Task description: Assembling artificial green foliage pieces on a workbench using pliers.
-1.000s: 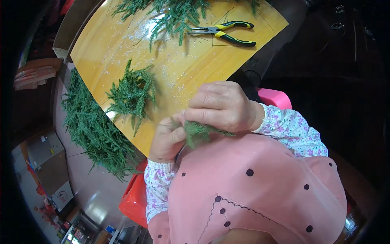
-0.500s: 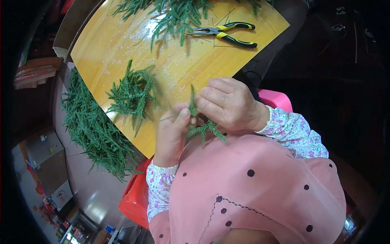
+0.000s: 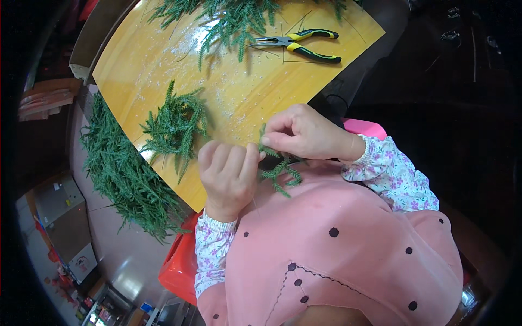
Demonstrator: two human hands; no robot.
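Note:
Just past the pink garment over my lap, both hands meet at a green artificial pine sprig [image 3: 284,175]. My right hand [image 3: 304,133] pinches its upper part between thumb and forefinger. My left hand [image 3: 228,174] is turned back-up, its fingers curled closed at the sprig's stem, so the exact grip is hidden. A thin strand, perhaps wire, trails below the left fist. To the left on the table lies a bunch of green sprigs [image 3: 176,122] bent into a loose ring.
The yellow wooden table [image 3: 234,87] carries pliers [image 3: 296,44] with black-and-yellow handles, whitish specks and thin wires. More greenery [image 3: 234,24] lies at its far edge. A large green heap [image 3: 128,179] sits beyond the left edge. A red stool [image 3: 182,261] and a pink seat [image 3: 365,128] flank me.
My left hand has rolled over from thumb-up to a back-up fist. The right hand has shifted its pinch, and the sprig has turned and tilted. The pliers and loose bunch stay put.

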